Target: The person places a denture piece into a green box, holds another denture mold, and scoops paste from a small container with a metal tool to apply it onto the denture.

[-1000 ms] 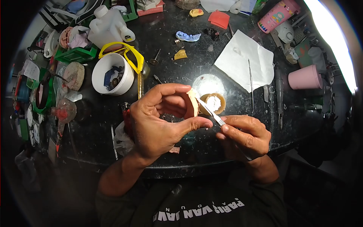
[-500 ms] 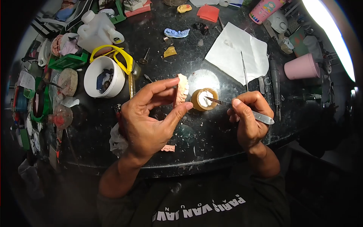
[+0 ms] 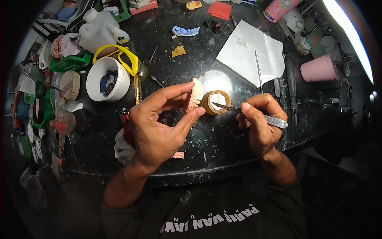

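Between the thumb and fingers of my left hand [image 3: 161,119] is a dental model [image 3: 194,96], pinkish at its base with cream teeth facing right. My right hand [image 3: 262,121] grips a metal spatula [image 3: 273,121] whose handle end sticks out to the right. The spatula's dark narrow blade points left, its tip at the white material [image 3: 217,100] inside a small amber jar [image 3: 211,109]. The jar stands on the black table just right of the model. Part of a second pink dental piece [image 3: 178,155] lies below my left wrist.
A white sheet [image 3: 252,51] lies beyond my right hand, with a thin metal tool [image 3: 258,69] across its edge. To the left stand a white tub [image 3: 93,85], yellow safety glasses [image 3: 133,61] and a plastic jug [image 3: 101,34]. A pink cup [image 3: 318,69] is far right.
My left hand and the dental model have shifted slightly right, and the model has turned a little. The spatula tip has moved slightly left in the jar's white material.
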`<state>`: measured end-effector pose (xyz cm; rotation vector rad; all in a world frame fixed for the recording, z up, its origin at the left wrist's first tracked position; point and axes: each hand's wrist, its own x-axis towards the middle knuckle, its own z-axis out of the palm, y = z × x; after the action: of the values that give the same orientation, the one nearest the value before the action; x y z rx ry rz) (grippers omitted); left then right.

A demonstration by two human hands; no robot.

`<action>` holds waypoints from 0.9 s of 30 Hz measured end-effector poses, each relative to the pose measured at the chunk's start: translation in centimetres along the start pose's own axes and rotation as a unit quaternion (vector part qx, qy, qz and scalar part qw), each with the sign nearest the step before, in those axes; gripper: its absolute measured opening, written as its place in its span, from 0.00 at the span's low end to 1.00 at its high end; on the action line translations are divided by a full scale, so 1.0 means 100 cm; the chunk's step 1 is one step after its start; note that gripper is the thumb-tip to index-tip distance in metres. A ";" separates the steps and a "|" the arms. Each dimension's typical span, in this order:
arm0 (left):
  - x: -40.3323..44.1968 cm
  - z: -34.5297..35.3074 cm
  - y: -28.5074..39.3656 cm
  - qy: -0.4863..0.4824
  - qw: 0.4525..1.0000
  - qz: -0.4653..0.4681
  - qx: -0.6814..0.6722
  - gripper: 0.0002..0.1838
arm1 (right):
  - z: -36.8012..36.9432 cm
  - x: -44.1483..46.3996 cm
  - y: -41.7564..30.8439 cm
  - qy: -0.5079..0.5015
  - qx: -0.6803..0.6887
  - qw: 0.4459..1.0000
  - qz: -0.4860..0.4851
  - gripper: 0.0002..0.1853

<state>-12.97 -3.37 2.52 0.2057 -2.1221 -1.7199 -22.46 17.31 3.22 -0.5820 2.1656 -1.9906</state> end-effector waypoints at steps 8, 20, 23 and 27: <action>-0.001 -0.002 -0.002 -0.002 1.000 0.010 0.022 0.24 | -0.006 -0.003 0.008 -0.021 0.085 0.992 -0.095 0.06; 0.001 -0.008 0.001 0.011 0.997 0.052 0.060 0.20 | -0.001 0.007 0.005 -0.101 -0.096 0.936 -0.322 0.16; 0.002 -0.008 0.001 0.011 0.997 0.048 0.056 0.20 | -0.001 0.008 0.003 -0.107 -0.105 0.935 -0.323 0.17; 0.002 -0.007 0.000 0.018 0.996 0.059 0.061 0.20 | 0.000 0.008 0.002 -0.111 -0.112 0.933 -0.324 0.17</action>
<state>-12.90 -4.10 2.66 0.1419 -2.1693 -1.5111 -23.22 17.06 3.10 -1.6523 2.2517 -1.7974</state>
